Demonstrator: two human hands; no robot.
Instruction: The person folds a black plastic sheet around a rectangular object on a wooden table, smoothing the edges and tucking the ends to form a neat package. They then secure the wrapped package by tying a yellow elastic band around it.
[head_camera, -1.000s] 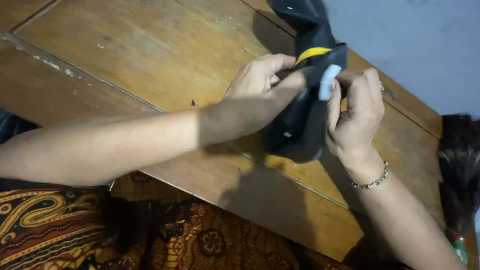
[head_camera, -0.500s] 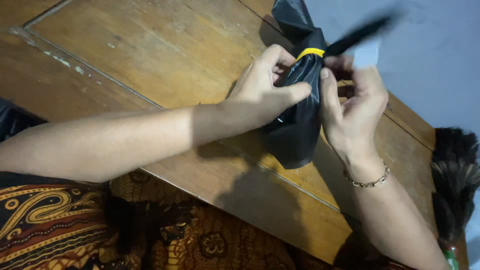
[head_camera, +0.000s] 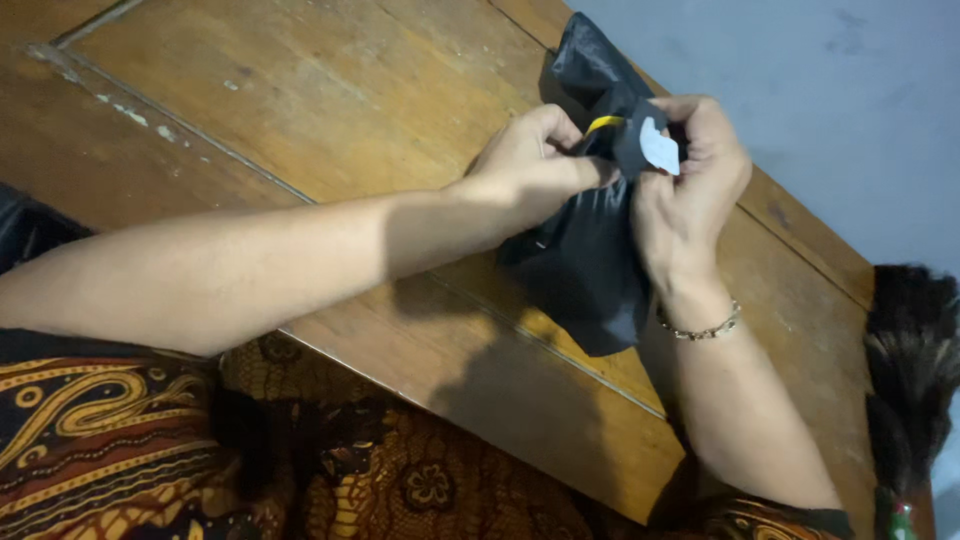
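Upper right of the frame, above the worn wooden table (head_camera: 300, 90), both hands pinch the black plastic bag (head_camera: 590, 270) at its yellow-banded neck (head_camera: 604, 123): left hand (head_camera: 530, 165) and right hand (head_camera: 690, 200) closed on it.

A worn wooden table (head_camera: 300, 110), a dark feather duster (head_camera: 915, 370) at its right, patterned batik cloth (head_camera: 120, 440) below.

Likely a home. Worn wooden table (head_camera: 330, 90), plain grey wall (head_camera: 840, 110). Dark feather duster (head_camera: 915, 370) at the table's end.

bag (head_camera: 590, 270): black plastic, slight sheen | table (head_camera: 330, 110): worn matt wood | bracelet (head_camera: 700, 328): metal
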